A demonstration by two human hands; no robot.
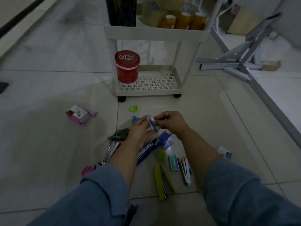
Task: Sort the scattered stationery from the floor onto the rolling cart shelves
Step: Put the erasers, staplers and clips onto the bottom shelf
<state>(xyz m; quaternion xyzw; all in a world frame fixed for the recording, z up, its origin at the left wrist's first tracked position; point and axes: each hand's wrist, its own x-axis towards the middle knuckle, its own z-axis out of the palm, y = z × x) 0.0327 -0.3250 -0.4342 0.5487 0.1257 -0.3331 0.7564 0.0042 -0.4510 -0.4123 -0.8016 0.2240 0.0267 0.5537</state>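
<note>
Both hands meet above the floor [48,82], in front of the rolling cart [156,32]. The left hand [140,129] cups one small white-and-blue box [152,124] with curled fingers, and the right hand [171,122] pinches its upper end. The box is held in the air, not lying on the tiles.

The cart shows two shelves. One red tub [127,67] stands at the left end of the lower shelf. Three brown tape rolls [184,20] line up toward the right end of the upper shelf, with one dark box [121,10] at its left corner. Two black casters [121,99] show under the near edge.

Loose on the floor:
- One green lump [133,108] (too blurred to name) lies near the left caster.
- A second green lump [161,155] lies between the forearms.
- One pink-and-white box [79,115] lies well off to the left.
- One long blue tool [151,147] lies under the left wrist.
- One yellow stapler [162,181] and one small green-and-white box [174,162] lie nearer the sleeves.
</note>
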